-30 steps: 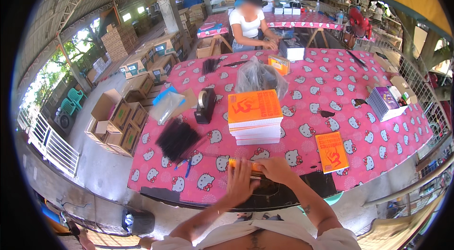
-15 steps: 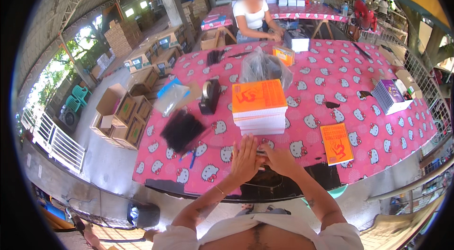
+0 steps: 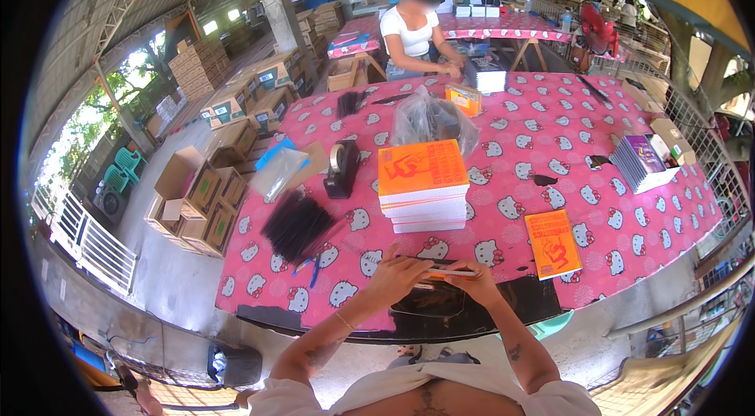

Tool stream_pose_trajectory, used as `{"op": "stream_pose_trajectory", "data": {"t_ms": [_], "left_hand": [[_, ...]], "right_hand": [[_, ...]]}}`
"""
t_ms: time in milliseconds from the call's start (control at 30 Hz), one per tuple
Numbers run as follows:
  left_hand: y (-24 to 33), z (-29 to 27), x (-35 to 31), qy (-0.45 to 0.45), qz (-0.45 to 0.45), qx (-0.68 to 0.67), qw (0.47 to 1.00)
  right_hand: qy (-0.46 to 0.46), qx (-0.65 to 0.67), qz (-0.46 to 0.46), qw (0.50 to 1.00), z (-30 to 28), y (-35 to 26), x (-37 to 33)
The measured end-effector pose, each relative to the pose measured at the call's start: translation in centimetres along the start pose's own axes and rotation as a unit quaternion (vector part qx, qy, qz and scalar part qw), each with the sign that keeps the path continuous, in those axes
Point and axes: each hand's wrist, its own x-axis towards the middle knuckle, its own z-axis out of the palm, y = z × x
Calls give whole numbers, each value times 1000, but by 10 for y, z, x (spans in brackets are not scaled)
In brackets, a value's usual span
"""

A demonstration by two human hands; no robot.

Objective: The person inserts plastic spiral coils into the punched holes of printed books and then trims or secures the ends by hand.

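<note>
At the near edge of the pink-clothed table (image 3: pixel 515 168), the left hand (image 3: pixel 401 276) and right hand (image 3: pixel 474 282) hold a thin booklet (image 3: pixel 451 271) between them, seen almost edge-on, with a narrow strip of orange showing. The left fingers reach over its left end, and the right hand grips its right end, thumb along the near side; how tightly the left fingers press cannot be told. Under and around the hands, a black patch (image 3: pixel 511 300) shows along the table's near edge. Just beyond the hands stands a stack of orange booklets (image 3: pixel 423 188), and to the right lies a single orange booklet (image 3: pixel 553 243), flat and apart from it. Left of the stack are a black tape dispenser (image 3: pixel 342 170) and, nearer, a bundle of thin black strands (image 3: pixel 297 226), with a blue tool (image 3: pixel 315 272) close by on its near side. Behind the stack sits a clear plastic bag (image 3: pixel 432 125). Far right is a row of purple-covered books (image 3: pixel 641 167); at the far side, a co-worker (image 3: pixel 410 34) reaches toward a dark-covered stack (image 3: pixel 489 75).
</note>
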Motion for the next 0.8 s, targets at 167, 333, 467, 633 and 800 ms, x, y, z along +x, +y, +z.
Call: {"op": "stream_pose_trajectory", "data": {"t_ms": [167,333,467,633,800], "left_hand": [[-8,-4,7,-32,37,-1,999],[-12,-1,11,14,89,27,996],[-13,-5,16,-10,104,53,993],[-17,-8,16,-32,110,49,992],[20,3,14,-41,26,123,991]], "right_hand": [[15,-32,11,999,-5,10,4],[25,-33,13,999,-4,14,6],[29,-45,6,999,-5,12,6],[33,-34,2,999,-2,12,6],[33,-35,-17,999,-1,14,7]]}}
